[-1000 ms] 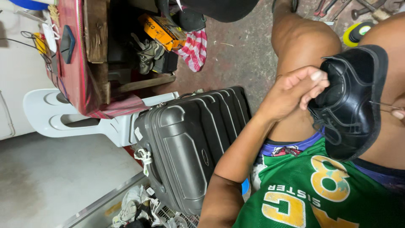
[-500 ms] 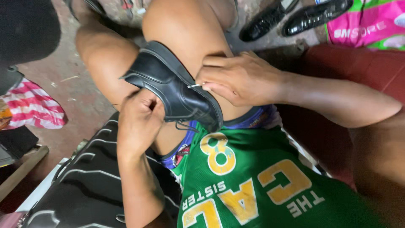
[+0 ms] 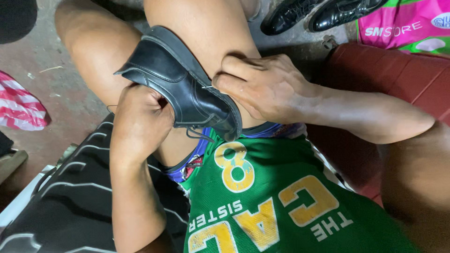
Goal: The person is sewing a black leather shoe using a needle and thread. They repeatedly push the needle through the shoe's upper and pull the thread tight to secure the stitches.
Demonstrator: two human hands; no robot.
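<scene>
Both hands (image 3: 140,119) grasping black shoe (image 3: 180,84) over lap, dark suitcase (image 3: 65,197) alongside, glossy shoes (image 3: 318,14) beyond.

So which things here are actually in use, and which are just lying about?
In use: black shoe, gripped by left hand; right hand pinching a needle at its side.
Lying about: glossy black shoes, striped cloth, dark suitcase, pink bag.
</scene>
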